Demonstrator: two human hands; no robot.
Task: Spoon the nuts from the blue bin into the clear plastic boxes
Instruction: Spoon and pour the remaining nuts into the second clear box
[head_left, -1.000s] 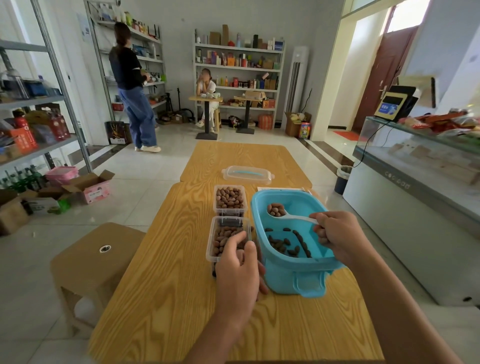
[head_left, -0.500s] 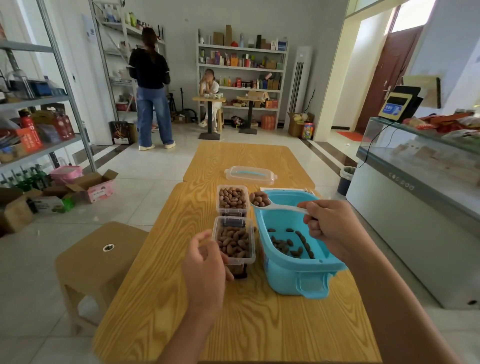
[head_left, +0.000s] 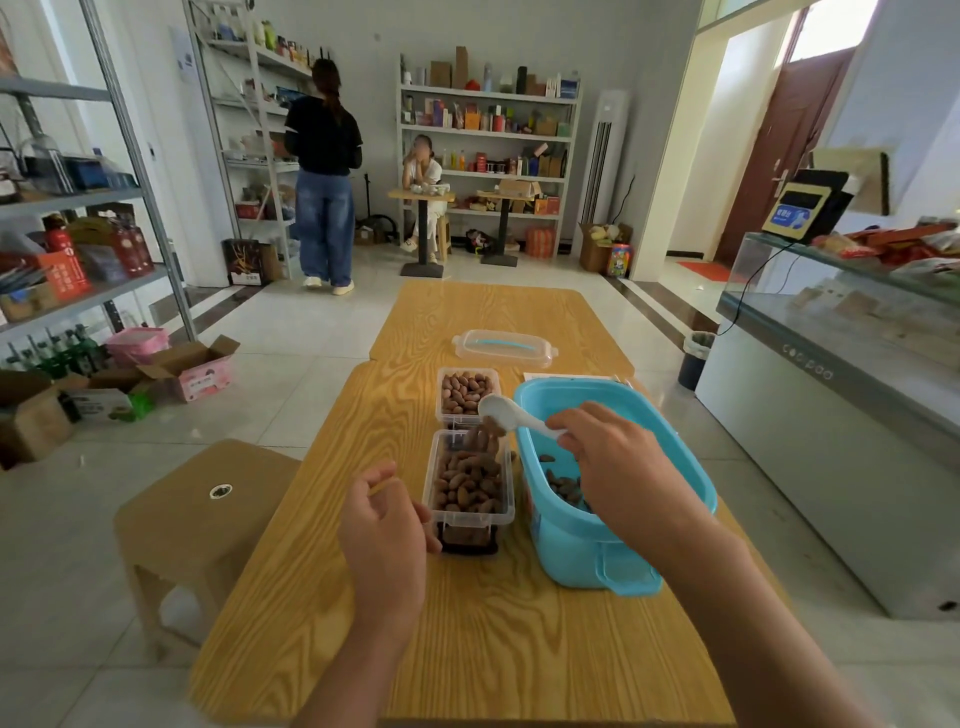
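A white spoon (head_left: 511, 415) is gripped by its handle in the right hand (head_left: 608, 462), fingers curled round it, and is tipped over the far end of the near clear box (head_left: 468, 480). Nuts (head_left: 488, 434) are seen tumbling from the bowl of the spoon into that box, which is already well filled. The far clear box (head_left: 467, 397) is set just beyond it on the wooden worktop (head_left: 467, 623), also loaded with nuts. The blue bin (head_left: 587, 540) is placed just to the right of both boxes, with only a few nuts left on its floor. The left hand (head_left: 387, 525) is held loosely curled just beside the near box's left corner, nothing gripped in it; contact with the box cannot be told. A clear lid (head_left: 504, 349) with a blue strip is laid farther back on the worktop.
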